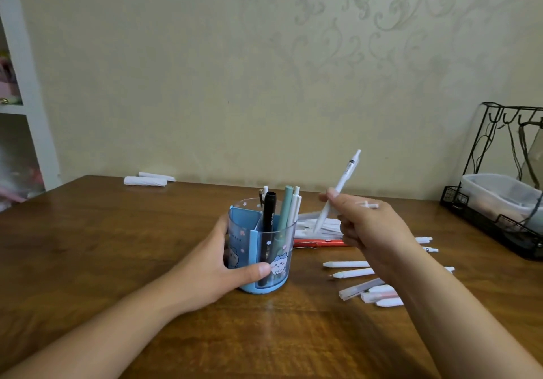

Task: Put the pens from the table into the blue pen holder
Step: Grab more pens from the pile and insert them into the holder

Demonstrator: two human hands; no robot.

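Left hand [223, 264] grips the blue pen holder [261, 249] low on the worktop [117, 246], steadying it. Right hand [370, 228] pinches a white pen [338, 190], tip down, just right of the holder's rim and not yet over it. Partly done: several pens [282, 211] stand inside; many loose pens [352, 272] lie right and behind.

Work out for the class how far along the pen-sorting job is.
Done: several pens, including a black pen, already stand in the blue pen holder, which the left hand steadies. In hand: the right hand holds a white pen. Left: many pens on the table, including an orange pen.
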